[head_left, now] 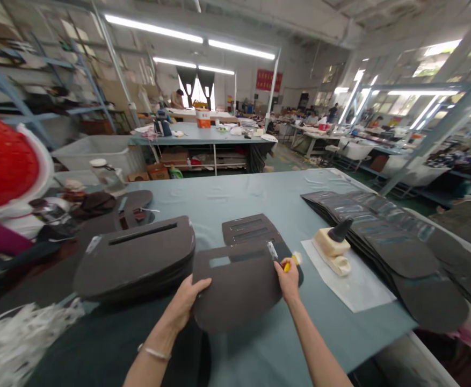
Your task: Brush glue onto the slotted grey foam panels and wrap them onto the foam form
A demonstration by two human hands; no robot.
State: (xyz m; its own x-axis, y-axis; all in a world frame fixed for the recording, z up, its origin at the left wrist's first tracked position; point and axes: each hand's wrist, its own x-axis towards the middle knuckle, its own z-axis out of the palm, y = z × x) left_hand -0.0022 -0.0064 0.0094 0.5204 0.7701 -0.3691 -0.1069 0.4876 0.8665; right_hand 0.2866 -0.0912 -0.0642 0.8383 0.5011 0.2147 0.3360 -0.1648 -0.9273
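A dark, flat panel (235, 290) with a rounded lower end and a slot across its upper part is held up between both hands. My left hand (189, 298) grips its left edge, thumb on top. My right hand (288, 279) pinches the right edge and also holds a small yellow-handled brush (290, 263) with pale bristles. A whitish patch marks the panel near its top right corner. Behind it, another dark panel with slots (251, 228) lies on the table. To the left sits a stack of slotted panels (138, 252).
Right of my hands, a cream bottle with a black nozzle (332, 244) lies on a white sheet (352, 295). Overlapping dark panels (396, 247) cover the table's right side. White strips (29, 344), a glass jar (108, 174) and a red object (7, 161) are at left.
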